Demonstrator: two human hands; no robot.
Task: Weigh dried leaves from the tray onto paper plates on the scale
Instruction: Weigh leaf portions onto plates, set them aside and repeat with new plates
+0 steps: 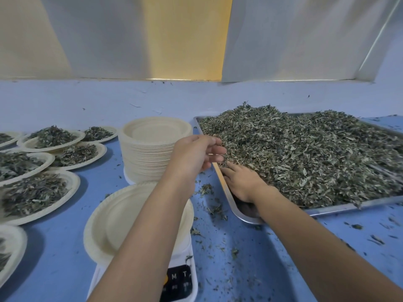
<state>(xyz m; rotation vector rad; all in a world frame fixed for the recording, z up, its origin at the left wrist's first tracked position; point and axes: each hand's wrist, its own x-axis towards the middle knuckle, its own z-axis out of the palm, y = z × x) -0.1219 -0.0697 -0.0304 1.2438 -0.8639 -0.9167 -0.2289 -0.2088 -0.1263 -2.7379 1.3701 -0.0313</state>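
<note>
Steel tray (353, 206) on the counter (250, 253), right side, heaped with grey-green dried leaves (305, 153) (near-left corner bare). Empty paper plate (113, 219) flat on white scale (181, 280). Spare plate stack (150, 153) just behind it, filled plates (37, 192) left.

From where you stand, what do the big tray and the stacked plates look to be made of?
The tray looks like metal, likely steel or aluminium: a grey, shiny rim and a bare corner that reflects light. The stack of plates looks like paper or pressed pulp: matte cream, thin, with crimped edges.
</note>
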